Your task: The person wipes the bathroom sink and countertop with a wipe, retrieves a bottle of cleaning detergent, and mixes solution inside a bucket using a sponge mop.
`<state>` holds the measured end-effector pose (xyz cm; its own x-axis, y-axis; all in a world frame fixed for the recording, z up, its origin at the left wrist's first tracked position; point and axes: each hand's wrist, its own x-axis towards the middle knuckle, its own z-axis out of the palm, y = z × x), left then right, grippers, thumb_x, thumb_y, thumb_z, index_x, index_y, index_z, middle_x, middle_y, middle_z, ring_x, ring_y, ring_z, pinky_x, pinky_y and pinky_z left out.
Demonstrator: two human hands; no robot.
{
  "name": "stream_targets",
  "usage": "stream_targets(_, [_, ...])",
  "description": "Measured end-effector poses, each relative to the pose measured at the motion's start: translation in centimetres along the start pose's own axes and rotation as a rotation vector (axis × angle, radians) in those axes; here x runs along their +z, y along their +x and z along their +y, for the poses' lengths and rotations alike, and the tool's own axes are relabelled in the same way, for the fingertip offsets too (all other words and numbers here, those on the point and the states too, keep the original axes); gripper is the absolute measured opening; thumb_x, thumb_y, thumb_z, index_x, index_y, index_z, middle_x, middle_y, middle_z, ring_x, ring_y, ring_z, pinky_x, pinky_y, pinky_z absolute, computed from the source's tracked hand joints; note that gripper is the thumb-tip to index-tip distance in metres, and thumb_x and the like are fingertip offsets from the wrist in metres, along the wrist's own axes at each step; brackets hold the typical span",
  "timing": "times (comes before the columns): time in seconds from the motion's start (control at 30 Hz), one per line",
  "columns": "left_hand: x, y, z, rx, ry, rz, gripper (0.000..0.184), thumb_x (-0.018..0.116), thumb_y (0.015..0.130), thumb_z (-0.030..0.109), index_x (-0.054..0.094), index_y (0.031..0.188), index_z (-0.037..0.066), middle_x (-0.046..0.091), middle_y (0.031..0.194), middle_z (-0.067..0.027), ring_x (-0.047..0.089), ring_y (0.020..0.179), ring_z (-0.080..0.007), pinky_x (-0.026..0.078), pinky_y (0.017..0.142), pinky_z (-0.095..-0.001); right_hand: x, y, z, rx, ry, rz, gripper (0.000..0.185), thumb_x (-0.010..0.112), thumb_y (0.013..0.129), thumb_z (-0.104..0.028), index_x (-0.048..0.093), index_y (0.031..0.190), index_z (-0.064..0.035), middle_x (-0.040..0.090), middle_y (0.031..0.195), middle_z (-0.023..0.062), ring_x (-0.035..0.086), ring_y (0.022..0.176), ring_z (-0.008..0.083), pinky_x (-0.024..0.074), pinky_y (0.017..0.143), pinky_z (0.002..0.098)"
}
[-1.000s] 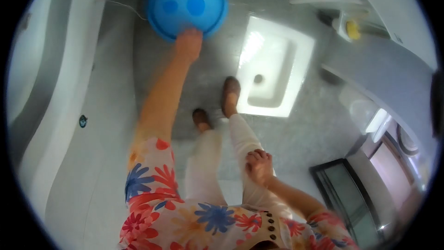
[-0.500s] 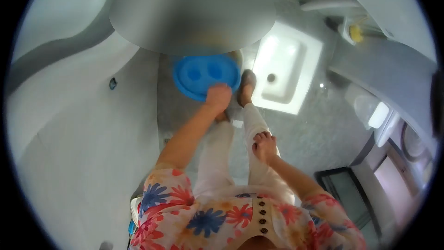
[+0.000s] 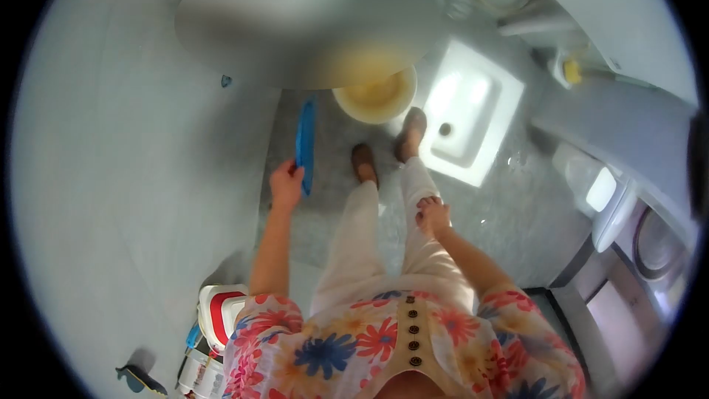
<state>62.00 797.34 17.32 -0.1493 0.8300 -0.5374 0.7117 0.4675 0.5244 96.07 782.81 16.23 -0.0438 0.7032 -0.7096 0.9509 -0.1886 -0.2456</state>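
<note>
My left hand [image 3: 285, 185] grips the near end of a flat blue plastic lid [image 3: 306, 148], which is turned on edge so that only its narrow side shows. To the right of the lid, on the floor, stands a pale round bucket [image 3: 375, 115] with yellowish contents. A blurred grey oval covers the bucket's far part. My right hand [image 3: 433, 217] rests against the right leg of my white trousers [image 3: 419, 185], its fingers loosely bent and apart, with nothing visible in them.
A white floor basin [image 3: 509, 107] with a drain hole is set into the wet grey floor, right of my feet. The pale wall [image 3: 185, 177] runs along the left. A white and red container [image 3: 220, 315] stands at lower left. White fixtures [image 3: 583, 177] line the right side.
My left hand has moved left and turned the blue lid from face-up to on edge, uncovering the bucket. My right hand stays at my leg, shifted slightly.
</note>
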Motion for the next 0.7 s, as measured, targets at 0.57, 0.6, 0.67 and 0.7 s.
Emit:
stream_targets(0.57, [6.5,-12.6,-19.8,-0.422,0.202,0.177,0.02,0.049,0.078,0.016,0.058,0.091,0.004,0.059,0.089,-0.017,0.056,0.083,-0.0343,0.045,0.072,-0.0427,-0.9,-2.9,0.4,-0.275,-0.272,-0.325,0.036,0.056,0.073,-0.023,0.053,0.107,-0.0144,0.047,0.117,0.0049,0.038,0.112,0.0281,0.0328,0.087,0.0508])
stream_targets(0.6, [6.1,-12.9,-20.1,-0.425,0.181,0.214,0.019,0.049,0.078,0.016,0.058,0.091,0.005,0.059,0.089,-0.0169,0.056,0.083,-0.0341,0.045,0.072,-0.0427,-0.1,-3.5,0.0,-0.347,-0.331,-0.281,0.036,0.056,0.073,-0.024,0.052,0.108,-0.0145,0.046,0.119,0.0045,0.036,0.114,0.0284,0.0317,0.088,0.0514])
stream_targets(0.67, [5.8,-12.8,-22.0,-0.443,0.176,0.227,0.019,0.049,0.077,0.014,0.058,0.09,0.005,0.058,0.09,-0.0165,0.056,0.085,-0.0337,0.045,0.073,-0.0425,1.2,-3.9,-0.9,-0.39,-0.37,-0.266,0.037,0.057,0.071,-0.024,0.053,0.107,-0.0144,0.041,0.125,0.0033,0.029,0.119,0.0305,0.0282,0.09,0.0535])
stream_targets(0.7, [5.8,-12.4,-23.3,-0.459,0.187,0.207,0.018,0.049,0.077,0.014,0.058,0.09,0.005,0.058,0.091,-0.0162,0.056,0.085,-0.0334,0.045,0.073,-0.0424,1.6,-3.9,-1.4,-0.41,-0.389,-0.256,0.036,0.058,0.071,-0.024,0.053,0.106,-0.0144,0.042,0.124,0.0032,0.029,0.119,0.0314,0.0295,0.089,0.0535])
